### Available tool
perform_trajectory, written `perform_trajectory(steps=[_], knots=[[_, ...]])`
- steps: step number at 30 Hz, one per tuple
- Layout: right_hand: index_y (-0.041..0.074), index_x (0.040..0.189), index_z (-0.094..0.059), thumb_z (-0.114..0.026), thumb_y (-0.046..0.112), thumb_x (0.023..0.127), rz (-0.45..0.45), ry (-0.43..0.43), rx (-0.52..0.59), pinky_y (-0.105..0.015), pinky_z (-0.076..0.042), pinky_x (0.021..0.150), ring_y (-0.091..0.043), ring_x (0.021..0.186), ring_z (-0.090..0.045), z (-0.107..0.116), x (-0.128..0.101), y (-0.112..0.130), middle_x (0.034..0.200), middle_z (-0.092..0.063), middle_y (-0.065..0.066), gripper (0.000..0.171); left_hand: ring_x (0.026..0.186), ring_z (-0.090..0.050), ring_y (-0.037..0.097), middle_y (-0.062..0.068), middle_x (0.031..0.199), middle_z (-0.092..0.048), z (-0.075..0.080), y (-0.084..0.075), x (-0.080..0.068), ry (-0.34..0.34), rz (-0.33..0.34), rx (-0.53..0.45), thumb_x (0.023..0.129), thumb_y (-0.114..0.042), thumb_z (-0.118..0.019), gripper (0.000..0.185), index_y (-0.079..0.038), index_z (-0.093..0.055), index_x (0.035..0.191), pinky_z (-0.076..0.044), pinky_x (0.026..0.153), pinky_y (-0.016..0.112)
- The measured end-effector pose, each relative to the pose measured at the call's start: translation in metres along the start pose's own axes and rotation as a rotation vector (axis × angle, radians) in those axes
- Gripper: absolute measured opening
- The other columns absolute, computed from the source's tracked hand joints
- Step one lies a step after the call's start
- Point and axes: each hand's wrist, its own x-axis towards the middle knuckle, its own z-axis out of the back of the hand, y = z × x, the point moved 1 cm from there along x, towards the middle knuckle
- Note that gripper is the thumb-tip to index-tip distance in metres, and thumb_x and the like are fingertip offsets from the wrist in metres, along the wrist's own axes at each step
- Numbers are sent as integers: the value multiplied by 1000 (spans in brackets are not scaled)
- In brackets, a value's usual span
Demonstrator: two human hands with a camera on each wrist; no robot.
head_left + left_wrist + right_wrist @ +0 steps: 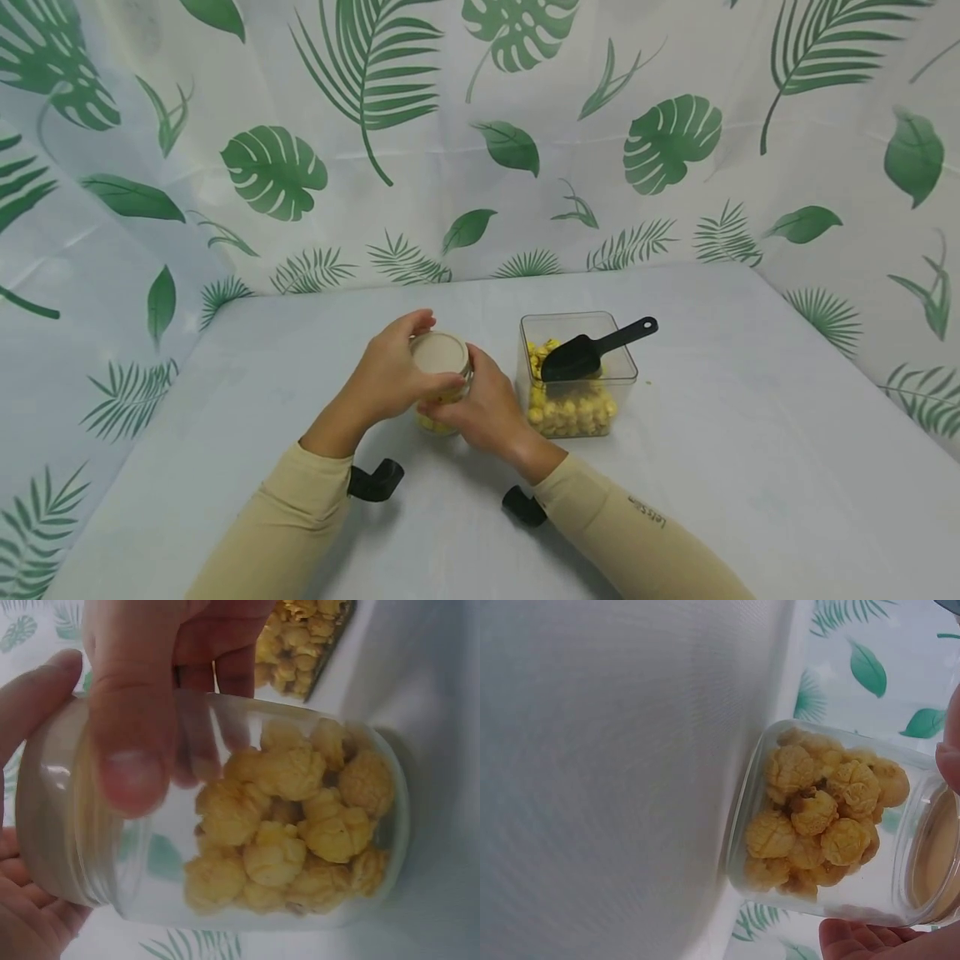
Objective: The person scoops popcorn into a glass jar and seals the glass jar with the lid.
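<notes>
A clear jar [169,889] with caramel-coloured popcorn [274,851] in its lower part is between both hands, near the middle of the table. Its beige round lid [439,353] sits on the mouth. My left hand [386,371] grips the lid from the left, thumb on the near side and fingers round the far side. Below the lid, my right hand [489,407] holds the jar body, its thumb across the front near the neck. In the right wrist view the jar's base [742,806] is close to the white table surface.
Right of the hands stands a clear square container [628,379] partly filled with popcorn, with a black scoop [576,358] lying in it. Black camera mounts [378,481] stick out at both wrists. A leaf-patterned curtain [555,167] closes off the table's back and sides.
</notes>
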Motion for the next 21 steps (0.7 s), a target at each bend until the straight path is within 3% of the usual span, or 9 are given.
perform_trajectory(steps=[6, 15, 21], knots=[[4, 138, -50, -88, 31, 73, -12, 3, -6, -42, -51, 90, -23, 109, -59, 0, 1, 0, 123, -60, -7, 80, 123, -53, 31, 16, 142, -54, 0, -1, -2, 1, 5, 9, 74, -31, -91, 93, 4, -43, 146, -47, 95, 49], [1, 140, -48, -87, 34, 74, 7, 5, -4, -46, -49, 93, -25, 113, -58, 1, -1, 0, 128, -59, -9, 84, 132, -48, 28, 14, 146, -50, 1, 12, -3, 42, -61, -75, 74, -28, -91, 95, 1, -40, 149, -45, 101, 49], [-1, 142, -46, -87, 33, 74, 17, -6, -1, -47, -49, 95, -27, 116, -58, 1, -1, -1, 131, -58, -13, 86, 125, -50, 29, 17, 136, -55, 3, 20, -6, 16, -64, -76, 71, -27, -93, 99, 5, -39, 148, -42, 104, 48]])
